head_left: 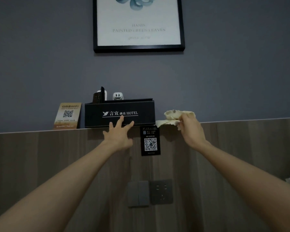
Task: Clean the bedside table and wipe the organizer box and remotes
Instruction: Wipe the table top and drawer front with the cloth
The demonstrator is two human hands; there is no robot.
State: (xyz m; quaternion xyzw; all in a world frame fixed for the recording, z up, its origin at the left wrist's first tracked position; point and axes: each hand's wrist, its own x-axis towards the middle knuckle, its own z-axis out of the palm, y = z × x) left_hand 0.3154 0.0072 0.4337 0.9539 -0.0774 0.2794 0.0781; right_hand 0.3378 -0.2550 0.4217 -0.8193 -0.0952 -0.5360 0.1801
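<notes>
Two hands reach up to a narrow ledge (241, 121) that tops the wood-panelled wall. The left hand (119, 136) is spread, fingers apart, its fingertips (122, 117) touching the lower front face of the black organizer box (119, 113), gripping nothing. The right hand (190, 129) is clamped on a crumpled pale cloth (172, 117), which rests on the ledge just beside the box's right end.

The box stands on the ledge with its long axis running left to right along the wall, straight ahead of the left hand, so that hand is the nearer one; the cloth hand is off to its right. Remotes (99, 96) stand upright in the box's back left part, poking above the rim, in front of a white plug (118, 96).

Room is tight. The wall lies directly behind the box, a WiFi card (67, 115) leans close at its left, and the ledge's front edge runs right under it. A black QR card (150, 142) hangs on the panel just below the box's right corner. Open ledge lies only to the right, past the cloth, so in my judgement a wipe along the front face has the freest path.
</notes>
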